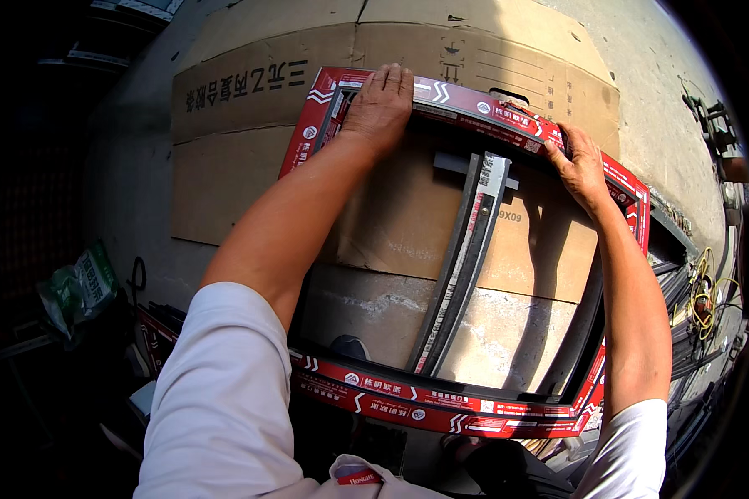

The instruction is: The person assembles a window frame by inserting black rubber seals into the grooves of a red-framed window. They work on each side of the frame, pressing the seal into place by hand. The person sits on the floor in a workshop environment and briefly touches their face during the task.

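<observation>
Left hand [380, 104] presses flat, fingers together, on the red-taped frame's [441, 412] far rail; right hand [580, 166] clamps that rail's right end. The frame lies on cardboard [241, 179] beneath both hands. Uneven pressure could probably skew the corner.

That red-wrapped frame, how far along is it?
The frame already looks closed on all four sides, with a dark centre bar in it. Both hands, left hand and right hand, press on the far rail. The red protective film is on; whether the joints are fastened cannot be seen.
</observation>
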`<state>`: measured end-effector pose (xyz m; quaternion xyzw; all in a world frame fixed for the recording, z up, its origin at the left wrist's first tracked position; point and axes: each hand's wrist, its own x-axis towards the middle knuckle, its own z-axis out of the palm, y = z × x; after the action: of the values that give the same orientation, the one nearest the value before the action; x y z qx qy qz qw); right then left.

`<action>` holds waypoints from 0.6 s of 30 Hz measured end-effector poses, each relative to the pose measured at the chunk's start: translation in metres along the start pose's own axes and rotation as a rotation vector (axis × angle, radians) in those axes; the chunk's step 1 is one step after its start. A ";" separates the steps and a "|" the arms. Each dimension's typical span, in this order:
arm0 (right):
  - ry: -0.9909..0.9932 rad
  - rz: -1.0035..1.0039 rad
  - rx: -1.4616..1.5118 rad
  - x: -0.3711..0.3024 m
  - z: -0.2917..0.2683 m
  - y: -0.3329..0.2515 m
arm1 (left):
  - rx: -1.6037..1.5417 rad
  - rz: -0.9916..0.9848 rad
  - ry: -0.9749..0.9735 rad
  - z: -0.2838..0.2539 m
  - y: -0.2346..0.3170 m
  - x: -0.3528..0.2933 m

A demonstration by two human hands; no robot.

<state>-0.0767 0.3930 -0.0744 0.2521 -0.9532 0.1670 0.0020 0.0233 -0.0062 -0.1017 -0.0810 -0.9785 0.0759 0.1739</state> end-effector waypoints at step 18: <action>0.008 0.018 -0.014 -0.002 0.001 -0.003 | 0.104 -0.439 -0.331 -0.007 -0.049 -0.018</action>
<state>-0.0732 0.3914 -0.0744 0.2429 -0.9565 0.1615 0.0062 0.0357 -0.0567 -0.0919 0.1553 -0.9825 0.0989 0.0277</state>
